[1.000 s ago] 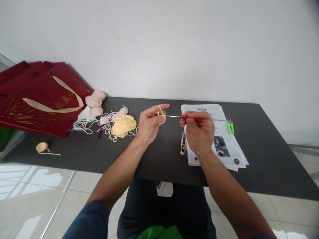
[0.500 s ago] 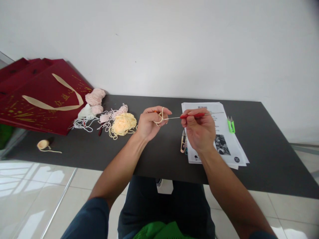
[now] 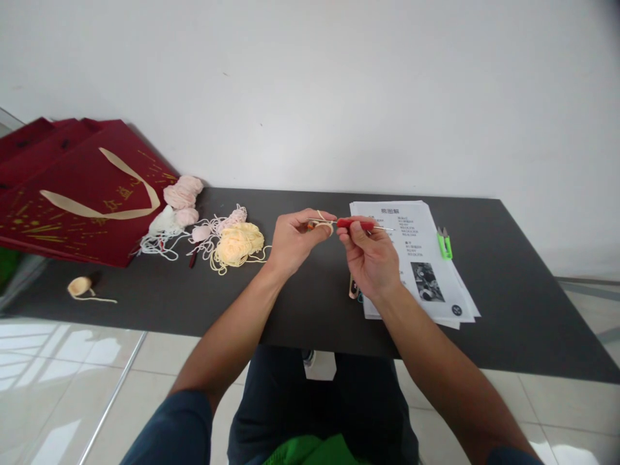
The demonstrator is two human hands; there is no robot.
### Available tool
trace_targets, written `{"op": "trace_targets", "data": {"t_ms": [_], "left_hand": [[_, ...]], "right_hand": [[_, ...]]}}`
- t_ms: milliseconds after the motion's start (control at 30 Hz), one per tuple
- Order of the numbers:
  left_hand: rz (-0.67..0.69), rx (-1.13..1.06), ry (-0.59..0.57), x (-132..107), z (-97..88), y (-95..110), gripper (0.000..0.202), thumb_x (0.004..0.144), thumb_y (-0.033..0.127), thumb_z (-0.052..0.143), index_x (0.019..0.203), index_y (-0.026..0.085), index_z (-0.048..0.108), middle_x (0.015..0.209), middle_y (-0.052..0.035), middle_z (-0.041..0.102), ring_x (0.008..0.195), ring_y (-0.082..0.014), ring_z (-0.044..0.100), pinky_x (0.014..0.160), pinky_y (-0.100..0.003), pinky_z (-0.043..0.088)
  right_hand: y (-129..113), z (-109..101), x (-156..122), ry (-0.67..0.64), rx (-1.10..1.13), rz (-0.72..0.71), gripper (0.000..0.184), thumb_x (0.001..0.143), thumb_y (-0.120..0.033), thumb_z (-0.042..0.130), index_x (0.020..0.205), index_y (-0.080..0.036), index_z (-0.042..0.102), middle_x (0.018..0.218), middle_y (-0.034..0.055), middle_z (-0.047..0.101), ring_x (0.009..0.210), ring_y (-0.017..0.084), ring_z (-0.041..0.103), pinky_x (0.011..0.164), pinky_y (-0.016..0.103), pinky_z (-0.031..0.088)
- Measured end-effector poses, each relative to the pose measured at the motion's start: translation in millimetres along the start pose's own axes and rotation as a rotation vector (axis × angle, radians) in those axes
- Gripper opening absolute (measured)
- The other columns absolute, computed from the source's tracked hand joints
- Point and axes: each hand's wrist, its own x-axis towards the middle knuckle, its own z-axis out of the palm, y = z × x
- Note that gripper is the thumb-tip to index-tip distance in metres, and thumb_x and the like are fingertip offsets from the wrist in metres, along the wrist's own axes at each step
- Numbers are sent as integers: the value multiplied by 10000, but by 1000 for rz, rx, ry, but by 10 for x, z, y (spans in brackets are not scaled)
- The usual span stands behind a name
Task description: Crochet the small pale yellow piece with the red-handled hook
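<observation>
My right hand [image 3: 372,258] is closed around the red handle of a crochet hook [image 3: 356,224], its thin metal shaft pointing left. Between the thumb and fingers of my left hand [image 3: 298,242], a small loop of cream yarn [image 3: 325,226] is pinched, and the hook's tip reaches into that loop. A bit of orange shows beside the yarn at my left fingers, too small to name. To the left lies a pale yellow ball of yarn [image 3: 238,244], with a strand running toward my left hand.
Printed sheets [image 3: 426,258] lie under and beyond my right hand. Green thread snips [image 3: 444,244] rest on their right edge, other snips [image 3: 353,287] on their left. Pink yarn [image 3: 183,192], white yarn [image 3: 162,223], a small cream crocheted cup [image 3: 79,286] and dark red bags [image 3: 87,194] stand left.
My right hand has moved left with the crochet hook, bringing it closer to my left hand. The hook now goes farther into the yarn at my left fingers.
</observation>
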Motion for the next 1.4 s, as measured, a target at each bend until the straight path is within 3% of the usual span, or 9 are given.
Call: {"op": "trace_targets", "data": {"t_ms": [133,333,533,633,833,1100,1233,1400], "left_hand": [[-1,42,58,-17,30,6,232,723,201,847,956,196,845,833,-24,760,703,-113,615,680,-254,468],[-2,11,92,-35,82,20,547,710,166,830,1250,222,766,723,41,642,621,-77,533,628,-236,440],[-16,28,100,-43,117,-6,577,734,186,822,1302,204,728,757,28,663,644,-89,570,649,-244,464],[6,58,109,-50,144,-29,553,741,183,809,1288,190,726,761,33,651,652,-83,550,652,-234,452],[3,101,88,-29,231,-68,543,748,199,785,1286,188,715,794,33,630,663,-82,527,642,-222,437],[-64,95,-32,175,179,-4,456,716,227,828,1162,156,763,758,11,685,666,-103,591,669,-244,486],[-102,79,10,270,153,-30,291,723,290,831,973,144,804,765,-29,753,677,-138,663,663,-262,504],[-168,-22,70,288,110,-132,252,672,261,865,891,143,821,733,-34,761,647,-119,644,649,-249,474]], "right_hand": [[10,-4,1,24,-19,0,188,786,-327,900,887,-249,763,899,-36,826,778,82,780,782,165,680],[51,11,1,34,-42,14,190,815,-326,873,921,-235,743,907,-26,819,775,79,766,782,172,666],[86,34,-21,39,-84,-63,180,819,-319,862,914,-252,725,907,-30,796,755,95,713,694,224,615],[96,56,-19,65,-77,-113,225,762,-256,892,898,-254,713,912,-36,787,809,108,707,747,251,592],[66,64,66,100,-16,-63,318,671,-170,915,854,-244,666,863,-50,774,872,117,722,909,295,583],[-22,17,280,54,-60,-62,336,636,-204,939,825,-231,662,817,-41,761,791,122,694,807,298,573],[17,-21,410,62,-68,-66,353,587,-215,952,803,-241,675,773,-50,730,724,131,648,711,303,543],[106,-60,390,75,-123,-84,320,645,-251,916,845,-248,667,830,-35,726,786,143,653,772,316,529]]}}
